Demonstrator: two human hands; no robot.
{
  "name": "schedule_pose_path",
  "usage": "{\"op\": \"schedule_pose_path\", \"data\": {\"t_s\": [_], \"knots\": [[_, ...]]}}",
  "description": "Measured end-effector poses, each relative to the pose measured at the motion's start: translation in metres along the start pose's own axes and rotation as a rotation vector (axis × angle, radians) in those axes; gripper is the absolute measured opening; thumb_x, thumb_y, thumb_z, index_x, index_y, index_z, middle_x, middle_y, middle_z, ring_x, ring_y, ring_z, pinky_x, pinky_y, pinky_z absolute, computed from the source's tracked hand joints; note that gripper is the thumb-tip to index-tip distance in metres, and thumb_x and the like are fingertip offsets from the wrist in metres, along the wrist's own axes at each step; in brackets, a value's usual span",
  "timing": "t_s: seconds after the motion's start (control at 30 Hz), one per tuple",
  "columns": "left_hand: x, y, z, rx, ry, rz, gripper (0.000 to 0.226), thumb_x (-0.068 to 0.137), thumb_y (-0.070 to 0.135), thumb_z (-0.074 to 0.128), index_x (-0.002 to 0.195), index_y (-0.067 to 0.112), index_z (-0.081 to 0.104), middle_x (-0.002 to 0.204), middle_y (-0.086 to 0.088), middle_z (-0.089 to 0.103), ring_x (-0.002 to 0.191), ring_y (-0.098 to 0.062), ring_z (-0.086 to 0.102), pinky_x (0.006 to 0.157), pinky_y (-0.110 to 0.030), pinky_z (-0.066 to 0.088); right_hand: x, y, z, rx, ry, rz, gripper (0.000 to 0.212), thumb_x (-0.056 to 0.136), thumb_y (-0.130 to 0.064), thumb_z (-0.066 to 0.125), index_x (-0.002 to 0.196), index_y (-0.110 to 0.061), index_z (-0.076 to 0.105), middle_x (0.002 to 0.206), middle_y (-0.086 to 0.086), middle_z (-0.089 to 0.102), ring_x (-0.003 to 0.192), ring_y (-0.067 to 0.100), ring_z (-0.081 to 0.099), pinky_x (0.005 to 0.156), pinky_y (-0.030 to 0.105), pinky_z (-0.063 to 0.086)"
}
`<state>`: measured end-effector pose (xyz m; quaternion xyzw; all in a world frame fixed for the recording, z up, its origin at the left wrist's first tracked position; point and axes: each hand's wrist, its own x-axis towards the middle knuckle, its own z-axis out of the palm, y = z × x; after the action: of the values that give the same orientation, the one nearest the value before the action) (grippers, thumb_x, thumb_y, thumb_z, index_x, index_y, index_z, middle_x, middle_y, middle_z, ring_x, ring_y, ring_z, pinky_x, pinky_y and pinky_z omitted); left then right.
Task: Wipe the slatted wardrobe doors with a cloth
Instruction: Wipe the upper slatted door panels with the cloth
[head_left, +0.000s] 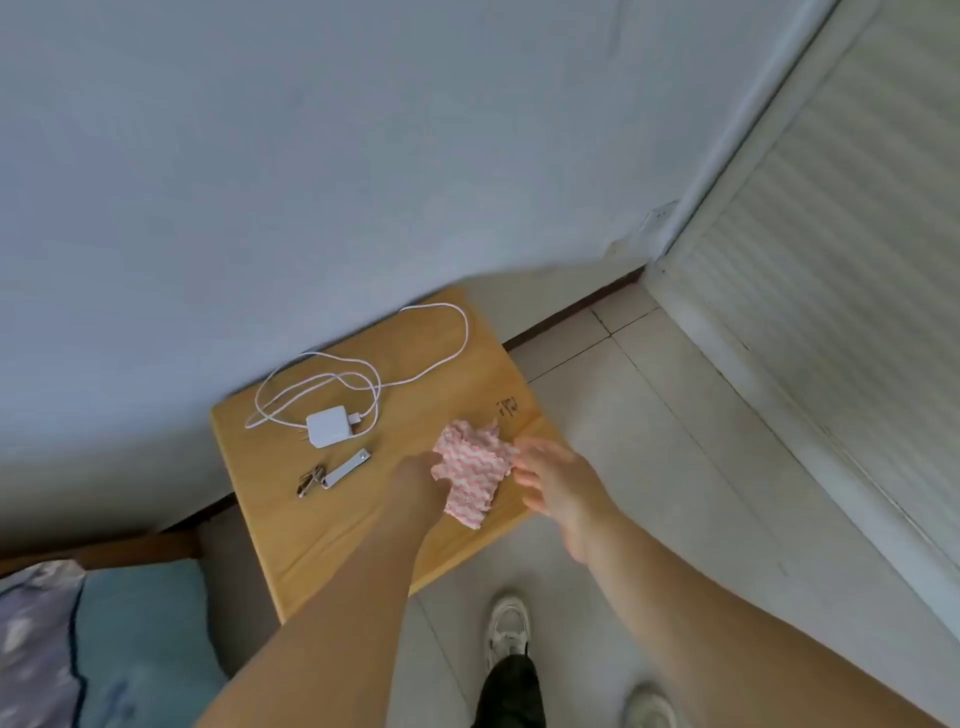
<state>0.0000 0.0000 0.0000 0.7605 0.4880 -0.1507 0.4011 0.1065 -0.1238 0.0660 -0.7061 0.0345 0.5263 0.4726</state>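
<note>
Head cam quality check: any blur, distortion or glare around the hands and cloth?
Head view: right hand motion-blurred at its fingers; cloth fairly sharp; wide-angle bending curves the wall and wardrobe door; light soft and flat, no glare, only faint shadows.

A wooden table (332, 525) stands against the pale wall (311, 156). On it, a white charger (328, 426) lies with its cable (415, 332) looped loosely behind. Just beside the charger sit a nail clipper (347, 468) and keys (309, 481). Bottom left, blue bedding (140, 639). Down below, white shoes (508, 626) on the tiled floor (675, 493).
</note>
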Motion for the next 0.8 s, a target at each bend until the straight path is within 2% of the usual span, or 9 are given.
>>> {"op": "schedule_pose_path", "data": {"t_s": [0.1, 0.2, 0.3, 0.4, 0.47, 0.53, 0.6, 0.73, 0.8], "knots": [[0.028, -0.008, 0.015, 0.066, -0.01, -0.07, 0.048, 0.094, 0.015, 0.049, 0.139, 0.006, 0.033, 0.141, -0.014, 0.037, 0.127, -0.027, 0.04, 0.099, -0.03, 0.033, 0.029, 0.007, 0.007, -0.011, 0.039, 0.029, 0.022, 0.099, -0.022, 0.045, 0.119, -0.018, 0.054, 0.116, 0.0, 0.059, 0.1, 0.012, 0.056, 0.082, 0.023, 0.046], [0.052, -0.016, 0.031, 0.106, -0.008, -0.112, 0.052, 0.093, 0.015, 0.051, 0.138, 0.007, 0.029, 0.136, -0.015, 0.038, 0.123, -0.031, 0.041, 0.098, -0.037, 0.037, 0.054, 0.013, 0.009, -0.094, 0.095, 0.061, 0.029, 0.098, -0.021, 0.046, 0.123, -0.014, 0.057, 0.119, 0.002, 0.061, 0.104, 0.015, 0.057, 0.094, 0.032, 0.047], [0.065, -0.021, 0.04, 0.125, -0.001, -0.163, 0.044, 0.09, 0.015, 0.053, 0.131, 0.009, 0.037, 0.127, -0.013, 0.046, 0.116, -0.031, 0.047, 0.095, -0.041, 0.04, 0.068, 0.019, 0.011, -0.138, 0.114, 0.077, 0.03, 0.097, -0.02, 0.047, 0.125, -0.015, 0.059, 0.118, 0.002, 0.06, 0.111, 0.019, 0.056, 0.1, 0.038, 0.045], [0.072, -0.02, 0.042, 0.168, -0.066, -0.193, 0.033, 0.092, 0.018, 0.047, 0.124, 0.01, 0.048, 0.124, -0.009, 0.055, 0.115, -0.027, 0.052, 0.094, -0.034, 0.04, 0.073, 0.018, 0.011, -0.15, 0.123, 0.075, 0.027, 0.097, -0.019, 0.048, 0.12, -0.016, 0.06, 0.119, 0.002, 0.061, 0.11, 0.019, 0.056, 0.1, 0.039, 0.045], [0.069, -0.009, 0.038, 0.07, -0.081, -0.17, 0.032, 0.091, 0.02, 0.052, 0.12, 0.007, 0.055, 0.119, -0.012, 0.059, 0.11, -0.027, 0.055, 0.085, -0.03, 0.042, 0.071, 0.012, 0.007, -0.141, 0.135, 0.063, 0.02, 0.096, -0.017, 0.049, 0.111, -0.02, 0.062, 0.115, 0.002, 0.062, 0.107, 0.018, 0.057, 0.1, 0.039, 0.045], [0.059, 0.012, 0.029, -0.092, -0.072, -0.102, 0.028, 0.086, 0.019, 0.059, 0.107, 0.001, 0.06, 0.1, -0.017, 0.063, 0.096, -0.03, 0.06, 0.067, -0.026, 0.039, 0.064, 0.001, 0.002, -0.12, 0.146, 0.03, 0.018, 0.096, -0.016, 0.049, 0.107, -0.022, 0.062, 0.106, -0.001, 0.063, 0.104, 0.017, 0.057, 0.098, 0.036, 0.046], [0.049, 0.045, 0.011, -0.249, -0.071, -0.014, 0.02, 0.084, 0.014, 0.058, 0.099, 0.001, 0.059, 0.077, -0.011, 0.057, 0.076, -0.024, 0.057, 0.059, -0.025, 0.038, 0.052, -0.02, -0.007, -0.079, 0.156, -0.033, 0.018, 0.096, -0.015, 0.049, 0.1, -0.025, 0.063, 0.099, -0.004, 0.063, 0.102, 0.015, 0.059, 0.093, 0.032, 0.047], [0.03, 0.13, -0.033, -0.428, -0.098, 0.208, 0.006, 0.089, 0.012, 0.054, 0.088, 0.018, 0.055, 0.085, -0.006, 0.061, 0.085, -0.022, 0.062, 0.073, -0.03, 0.054, 0.014, -0.082, -0.031, 0.079, 0.164, -0.186, 0.019, 0.094, -0.013, 0.052, 0.097, -0.024, 0.067, 0.1, -0.002, 0.067, 0.092, 0.017, 0.065, 0.082, 0.032, 0.052], [0.014, 0.178, -0.055, -0.52, -0.084, 0.318, 0.014, 0.092, 0.006, 0.049, 0.086, 0.018, 0.053, 0.083, -0.006, 0.06, 0.079, -0.017, 0.064, 0.069, -0.025, 0.054, -0.007, -0.117, -0.048, 0.176, 0.159, -0.27, 0.016, 0.094, -0.011, 0.054, 0.099, -0.018, 0.068, 0.089, 0.005, 0.071, 0.072, 0.023, 0.067, 0.061, 0.033, 0.053]]}}
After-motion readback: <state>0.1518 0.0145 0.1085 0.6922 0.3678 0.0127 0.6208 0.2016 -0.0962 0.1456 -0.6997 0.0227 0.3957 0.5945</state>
